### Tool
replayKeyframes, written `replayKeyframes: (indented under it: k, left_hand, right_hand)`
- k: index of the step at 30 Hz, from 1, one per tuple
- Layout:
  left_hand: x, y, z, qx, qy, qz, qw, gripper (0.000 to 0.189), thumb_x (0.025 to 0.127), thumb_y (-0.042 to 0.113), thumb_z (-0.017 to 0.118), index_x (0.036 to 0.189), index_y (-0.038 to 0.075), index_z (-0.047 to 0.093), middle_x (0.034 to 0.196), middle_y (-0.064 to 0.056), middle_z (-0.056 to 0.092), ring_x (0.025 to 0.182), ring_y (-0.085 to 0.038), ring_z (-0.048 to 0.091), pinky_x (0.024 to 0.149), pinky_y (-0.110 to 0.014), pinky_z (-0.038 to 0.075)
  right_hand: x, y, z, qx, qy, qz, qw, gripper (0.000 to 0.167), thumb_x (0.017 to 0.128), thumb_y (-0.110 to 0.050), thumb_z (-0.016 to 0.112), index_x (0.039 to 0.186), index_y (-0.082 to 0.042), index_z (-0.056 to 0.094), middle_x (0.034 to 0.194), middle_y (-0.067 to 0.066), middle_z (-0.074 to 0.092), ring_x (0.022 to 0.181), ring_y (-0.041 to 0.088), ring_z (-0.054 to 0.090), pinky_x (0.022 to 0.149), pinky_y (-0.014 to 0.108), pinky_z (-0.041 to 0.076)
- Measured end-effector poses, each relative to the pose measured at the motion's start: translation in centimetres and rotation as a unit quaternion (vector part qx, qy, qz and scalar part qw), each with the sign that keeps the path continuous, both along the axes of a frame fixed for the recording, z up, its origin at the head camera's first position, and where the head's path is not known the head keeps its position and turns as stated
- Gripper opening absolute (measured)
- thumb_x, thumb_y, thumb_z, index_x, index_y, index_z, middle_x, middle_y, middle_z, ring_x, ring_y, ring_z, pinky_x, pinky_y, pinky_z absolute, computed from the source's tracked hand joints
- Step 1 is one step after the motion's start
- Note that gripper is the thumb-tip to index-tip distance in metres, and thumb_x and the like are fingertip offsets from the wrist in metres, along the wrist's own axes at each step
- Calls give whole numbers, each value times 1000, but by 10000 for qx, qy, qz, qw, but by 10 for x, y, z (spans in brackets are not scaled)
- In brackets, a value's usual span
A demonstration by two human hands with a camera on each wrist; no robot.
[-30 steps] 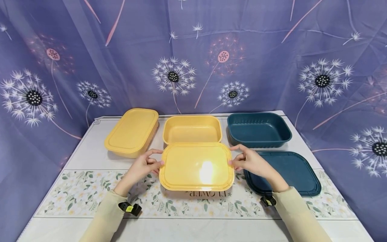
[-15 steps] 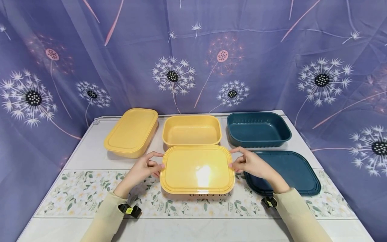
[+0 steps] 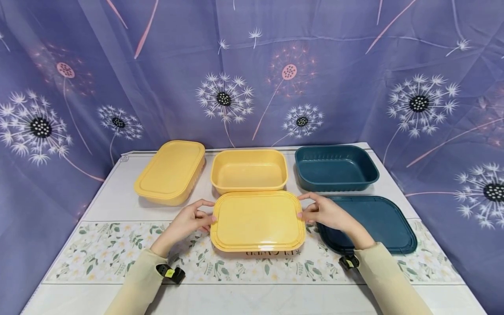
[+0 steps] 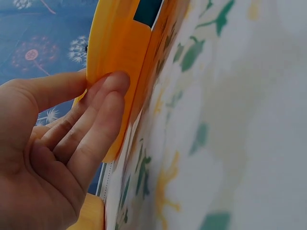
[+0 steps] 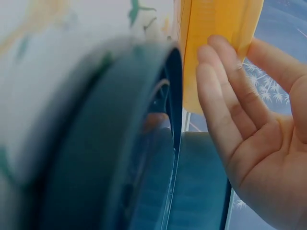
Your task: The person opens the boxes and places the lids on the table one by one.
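A glossy yellow lid [image 3: 257, 221] with a grooved rim is held between both hands in front of the open yellow container [image 3: 249, 168]. My left hand [image 3: 189, 223] pinches its left edge, thumb on top and fingers underneath. On the opposite edge, my right hand [image 3: 324, 213] pinches the lid in the same way. In the left wrist view the fingertips [image 4: 115, 86] press against the lid's underside [image 4: 117, 52]. The right wrist view shows fingers [image 5: 211, 72] flat against the yellow surface [image 5: 206, 28], with the thumb at its edge.
A yellow container with its lid on [image 3: 169, 170] stands at the back left. An open dark teal container [image 3: 336, 168] stands at the back right, with a dark teal lid [image 3: 378, 225] lying before it, partly behind my right forearm. A floral strip [image 3: 118, 253] crosses the white table cover.
The yellow lid has come slightly nearer to me, with both hands still on it. The bright glare on it has shrunk and slid toward its front edge.
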State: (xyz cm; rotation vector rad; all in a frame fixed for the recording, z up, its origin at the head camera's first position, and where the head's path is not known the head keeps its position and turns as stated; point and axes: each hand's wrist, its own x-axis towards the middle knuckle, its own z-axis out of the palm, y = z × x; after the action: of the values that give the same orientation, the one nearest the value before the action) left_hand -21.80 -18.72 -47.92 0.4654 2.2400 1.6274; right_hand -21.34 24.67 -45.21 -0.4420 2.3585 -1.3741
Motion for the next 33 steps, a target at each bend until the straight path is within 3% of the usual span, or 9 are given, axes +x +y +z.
replayKeyframes:
  k: [12, 20, 29, 33]
  left_hand:
    - [-9, 4, -2, -115, -24, 114, 9999, 56, 97, 17, 71, 143, -3, 46, 90, -14, 74, 75, -28, 71, 69, -40, 62]
    - [-14, 8, -3, -169, -124, 104, 9997, 57, 97, 16, 70, 144, -4, 45, 89, -13, 73, 75, -28, 71, 69, -40, 62]
    - [-12, 11, -2, -339, -132, -9, 9993, 60, 96, 11, 70, 145, -8, 43, 90, -11, 73, 77, -25, 71, 72, -37, 62]
    - [-11, 11, -1, -380, -71, -55, 9992, 60, 96, 11, 69, 146, -8, 42, 90, -10, 73, 78, -25, 71, 72, -36, 62]
  right_hand:
    - [-10, 1, 0, 150, 96, 99, 9998, 63, 98, -23, 69, 148, 2, 40, 100, 7, 74, 92, 21, 70, 82, 42, 58]
    - [-13, 1, -1, 407, 145, 195, 9989, 65, 99, -23, 68, 150, 4, 38, 98, 5, 73, 89, 22, 69, 75, 34, 55]
    - [-13, 1, -1, 519, 247, 146, 9982, 65, 98, -19, 68, 149, 8, 37, 95, 6, 71, 83, 26, 66, 72, 36, 54]
    - [-13, -1, -1, 543, 156, 179, 9982, 65, 98, -17, 68, 150, 8, 37, 86, 8, 69, 73, 24, 62, 63, 32, 50]
